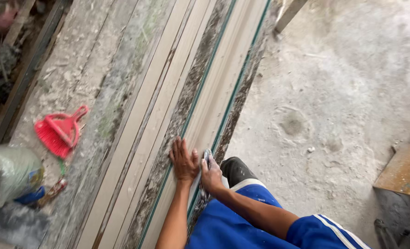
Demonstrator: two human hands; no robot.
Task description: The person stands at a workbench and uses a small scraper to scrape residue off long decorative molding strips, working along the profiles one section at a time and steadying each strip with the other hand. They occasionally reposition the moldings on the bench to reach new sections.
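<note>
as palm (183, 160) flat, fingers forward

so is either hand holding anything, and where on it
The right hand grips a small greyish tool by its lower end; what it is cannot be told. The left hand holds nothing, lying flat on the pale strip.

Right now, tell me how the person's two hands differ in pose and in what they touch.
The left hand lies flat, fingers spread, palm down on the long pale strip; the right hand is curled around a small greyish tool. The left holds nothing; the right grips the tool at the strip's green edge. Both are bare and sit side by side on the same strip.
</note>
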